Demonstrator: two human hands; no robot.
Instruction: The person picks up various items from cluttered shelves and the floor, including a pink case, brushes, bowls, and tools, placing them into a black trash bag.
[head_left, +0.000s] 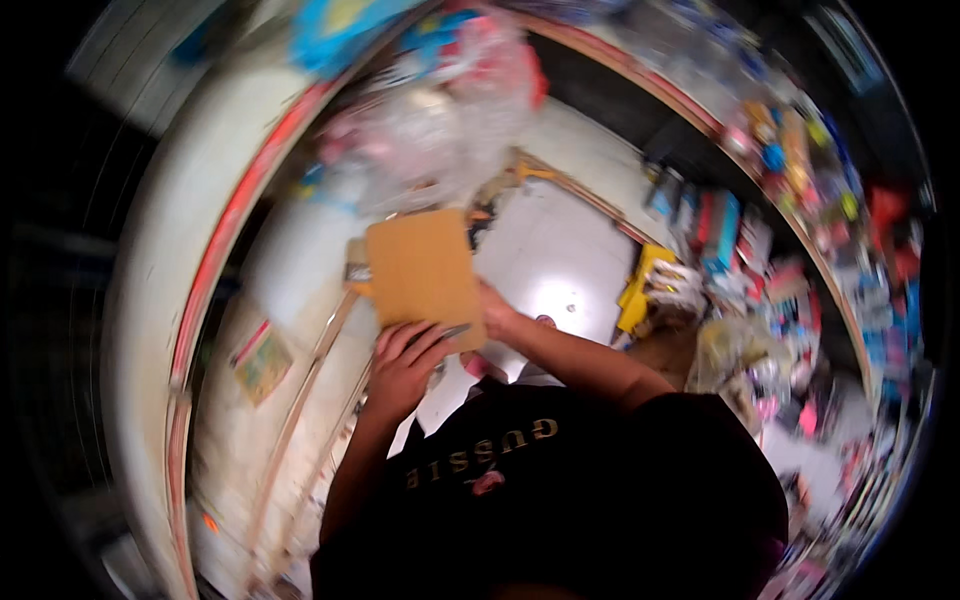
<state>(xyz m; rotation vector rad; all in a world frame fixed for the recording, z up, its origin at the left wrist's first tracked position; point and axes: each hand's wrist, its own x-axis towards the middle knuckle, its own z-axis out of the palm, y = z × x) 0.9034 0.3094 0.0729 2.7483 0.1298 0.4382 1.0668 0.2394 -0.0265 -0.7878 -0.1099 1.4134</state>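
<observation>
A flat tan rectangular board or folder (426, 274) with rounded corners is held up in front of my body. Its right edge rests in my right hand (493, 309), whose fingers go partly out of sight behind it. My left hand (409, 358) lies over the lower left corner with bent fingers. A slim dark object (454, 330), perhaps a pen or a small blade, sticks out from those fingers across the face of the board. Behind the board's left edge shows a piece of brown cardboard (357, 262) with a dark printed patch.
Shelves with a red edge strip (247, 180) curve along the left, a small flat packet (261, 363) lying on one. Clear plastic bags (420, 142) bulge beyond the board. Shelves of packed goods (720, 225) and a yellow item (643, 289) stand to the right, around a pale floor (555, 247).
</observation>
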